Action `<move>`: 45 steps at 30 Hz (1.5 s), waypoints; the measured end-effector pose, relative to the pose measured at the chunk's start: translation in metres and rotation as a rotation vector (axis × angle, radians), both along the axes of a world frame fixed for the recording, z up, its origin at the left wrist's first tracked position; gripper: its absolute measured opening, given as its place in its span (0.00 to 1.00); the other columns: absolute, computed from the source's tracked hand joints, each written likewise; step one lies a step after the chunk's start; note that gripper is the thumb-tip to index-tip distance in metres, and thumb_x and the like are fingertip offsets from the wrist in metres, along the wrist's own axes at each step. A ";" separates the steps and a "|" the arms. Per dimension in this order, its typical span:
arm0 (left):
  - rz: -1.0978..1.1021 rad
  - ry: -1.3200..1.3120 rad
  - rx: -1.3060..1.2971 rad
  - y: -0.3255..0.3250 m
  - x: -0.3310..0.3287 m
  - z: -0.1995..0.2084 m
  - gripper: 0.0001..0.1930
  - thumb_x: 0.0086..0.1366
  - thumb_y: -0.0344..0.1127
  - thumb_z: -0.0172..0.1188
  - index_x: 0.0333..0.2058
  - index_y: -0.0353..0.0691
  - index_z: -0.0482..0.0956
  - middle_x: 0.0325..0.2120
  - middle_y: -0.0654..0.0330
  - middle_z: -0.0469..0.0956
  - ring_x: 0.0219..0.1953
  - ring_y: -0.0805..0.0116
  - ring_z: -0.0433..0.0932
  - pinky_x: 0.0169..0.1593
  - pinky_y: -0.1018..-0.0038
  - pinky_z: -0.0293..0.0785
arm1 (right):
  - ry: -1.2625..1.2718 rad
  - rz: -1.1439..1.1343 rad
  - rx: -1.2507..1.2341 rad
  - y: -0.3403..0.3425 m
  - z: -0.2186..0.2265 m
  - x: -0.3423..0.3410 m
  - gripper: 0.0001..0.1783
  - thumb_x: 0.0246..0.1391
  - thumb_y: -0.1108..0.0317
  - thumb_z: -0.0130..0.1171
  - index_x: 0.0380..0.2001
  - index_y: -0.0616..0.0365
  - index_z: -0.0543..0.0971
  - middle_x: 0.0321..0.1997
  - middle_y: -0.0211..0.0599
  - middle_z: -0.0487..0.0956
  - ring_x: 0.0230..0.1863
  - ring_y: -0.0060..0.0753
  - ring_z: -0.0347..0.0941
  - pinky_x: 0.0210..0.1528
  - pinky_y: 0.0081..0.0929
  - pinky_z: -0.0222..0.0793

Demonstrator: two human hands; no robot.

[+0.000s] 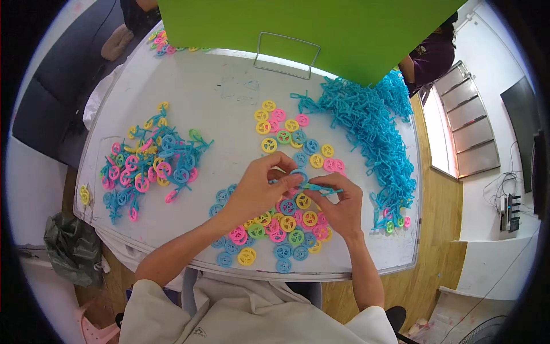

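My left hand point(258, 186) pinches a small blue plastic wheel point(298, 174) between thumb and fingers. Close beside it, my right hand point(342, 207) is closed on a thin blue forked plastic piece point(325, 188). The two parts meet between my fingertips; whether they are joined I cannot tell. Under and in front of my hands lie loose spoked wheels point(246, 256) in blue, yellow, pink and green. A big heap of blue forked pieces point(366, 120) spreads along the right side of the table. Joined wheels and stems form a pile point(149, 160) on the left.
A green board point(298, 34) stands across the far side of the white table point(200, 86), with a bent wire frame point(286, 56) before it. Other people sit beyond, one hand point(117, 43) showing at far left. A dark green bag point(71, 252) is beside the table's left corner.
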State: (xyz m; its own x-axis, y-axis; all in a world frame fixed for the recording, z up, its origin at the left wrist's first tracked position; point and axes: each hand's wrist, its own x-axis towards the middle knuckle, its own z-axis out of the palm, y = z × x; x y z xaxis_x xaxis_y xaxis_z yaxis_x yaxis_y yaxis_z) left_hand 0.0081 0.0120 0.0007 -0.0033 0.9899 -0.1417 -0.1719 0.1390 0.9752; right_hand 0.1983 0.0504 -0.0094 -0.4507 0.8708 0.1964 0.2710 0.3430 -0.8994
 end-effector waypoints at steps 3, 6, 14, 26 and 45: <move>-0.047 0.062 -0.071 -0.001 0.002 -0.005 0.06 0.60 0.26 0.58 0.35 0.34 0.71 0.26 0.60 0.76 0.27 0.77 0.77 0.29 0.80 0.74 | 0.020 0.020 0.010 0.001 -0.009 0.000 0.14 0.43 0.84 0.62 0.36 0.64 0.80 0.37 0.36 0.80 0.37 0.23 0.76 0.42 0.20 0.71; -0.046 -0.014 -0.079 -0.001 0.001 -0.011 0.05 0.62 0.22 0.55 0.35 0.32 0.69 0.32 0.59 0.73 0.33 0.74 0.78 0.35 0.78 0.77 | 0.050 -0.009 -0.147 -0.004 -0.007 -0.004 0.14 0.44 0.85 0.60 0.38 0.65 0.79 0.37 0.37 0.80 0.38 0.25 0.77 0.43 0.20 0.73; 0.044 0.106 0.173 -0.007 0.010 -0.021 0.06 0.60 0.18 0.53 0.35 0.32 0.68 0.34 0.57 0.74 0.33 0.74 0.76 0.36 0.77 0.75 | 0.168 -0.048 -0.381 -0.007 0.003 -0.010 0.10 0.48 0.82 0.61 0.36 0.67 0.78 0.34 0.37 0.80 0.35 0.23 0.78 0.37 0.18 0.75; 0.008 0.183 0.082 -0.011 0.013 -0.002 0.12 0.65 0.21 0.49 0.44 0.32 0.79 0.37 0.58 0.80 0.36 0.75 0.76 0.40 0.78 0.76 | 0.148 -0.094 -0.465 -0.005 0.003 -0.005 0.07 0.53 0.75 0.61 0.35 0.65 0.77 0.29 0.38 0.81 0.32 0.22 0.78 0.30 0.16 0.70; 0.180 0.468 0.360 -0.016 0.021 -0.014 0.14 0.62 0.19 0.50 0.44 0.35 0.79 0.28 0.54 0.81 0.30 0.70 0.82 0.32 0.78 0.75 | 0.316 -0.177 -0.533 -0.018 -0.003 -0.017 0.09 0.57 0.67 0.59 0.35 0.64 0.76 0.28 0.36 0.80 0.30 0.25 0.78 0.36 0.22 0.76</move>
State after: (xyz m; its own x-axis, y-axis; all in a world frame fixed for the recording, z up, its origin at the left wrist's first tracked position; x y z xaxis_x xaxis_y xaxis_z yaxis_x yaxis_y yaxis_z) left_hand 0.0286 -0.0045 -0.0129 -0.1562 0.9533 0.2586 0.2953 -0.2047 0.9332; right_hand 0.1815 0.0324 -0.0125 -0.2827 0.9414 -0.1843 -0.0238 -0.1989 -0.9797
